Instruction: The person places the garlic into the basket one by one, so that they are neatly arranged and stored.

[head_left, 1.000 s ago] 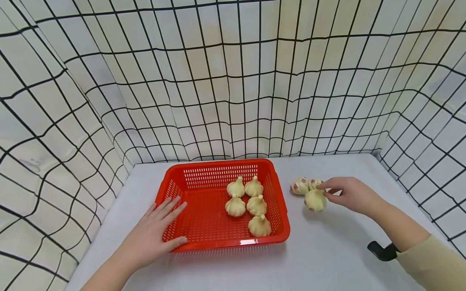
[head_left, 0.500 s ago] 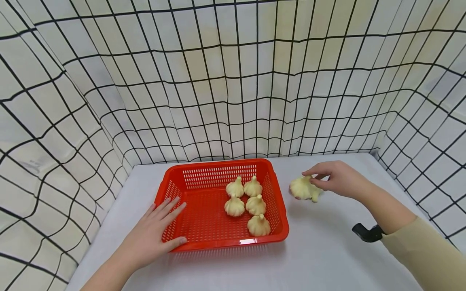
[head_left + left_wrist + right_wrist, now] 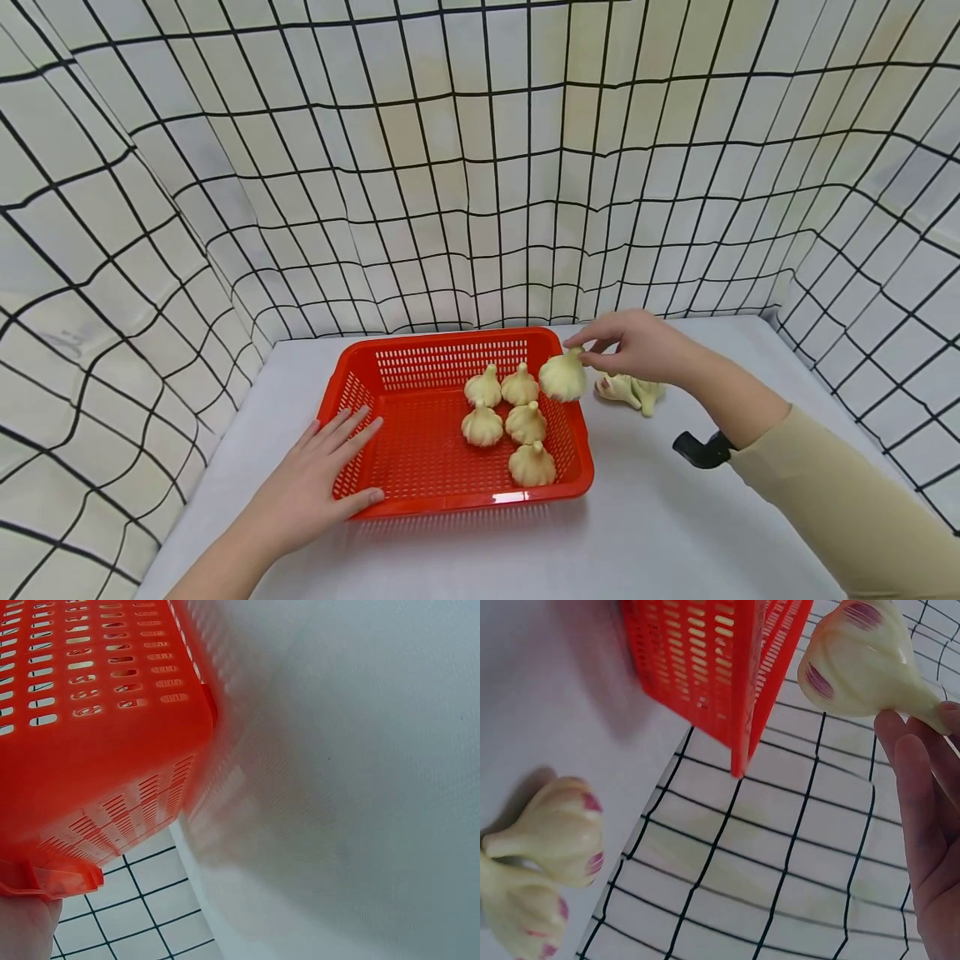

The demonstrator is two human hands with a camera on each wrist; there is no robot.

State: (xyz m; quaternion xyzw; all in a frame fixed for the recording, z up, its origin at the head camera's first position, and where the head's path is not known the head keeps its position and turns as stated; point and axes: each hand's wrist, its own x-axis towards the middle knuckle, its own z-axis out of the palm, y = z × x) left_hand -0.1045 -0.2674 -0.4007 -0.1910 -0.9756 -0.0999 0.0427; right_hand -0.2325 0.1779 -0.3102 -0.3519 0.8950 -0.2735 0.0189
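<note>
A garlic bulb (image 3: 562,377) hangs over the right wall of the red plastic basket (image 3: 465,504). My right hand (image 3: 637,346) pinches it by the stem; in the right wrist view the bulb (image 3: 862,660) shows purple patches. My left hand (image 3: 318,471) rests at the basket's front left corner, fingers spread straight over the rim. Several garlic bulbs (image 3: 532,464) stand inside the basket's right half, stems up. Two more bulbs lie on the table right of the basket, one (image 3: 618,389) partly behind my right hand's fingers. The left wrist view shows mostly the basket's outer wall (image 3: 105,757).
A white cloth covers the table (image 3: 660,517) under the basket. Behind it and on both sides rise white walls with black netting (image 3: 517,208). A black strap piece (image 3: 703,450) sticks out at my right wrist beside the beige sleeve (image 3: 832,492).
My right hand has carried the garlic bulb leftward, from in front of the two table bulbs, past them, to the basket's right wall. The left hand keeps its place.
</note>
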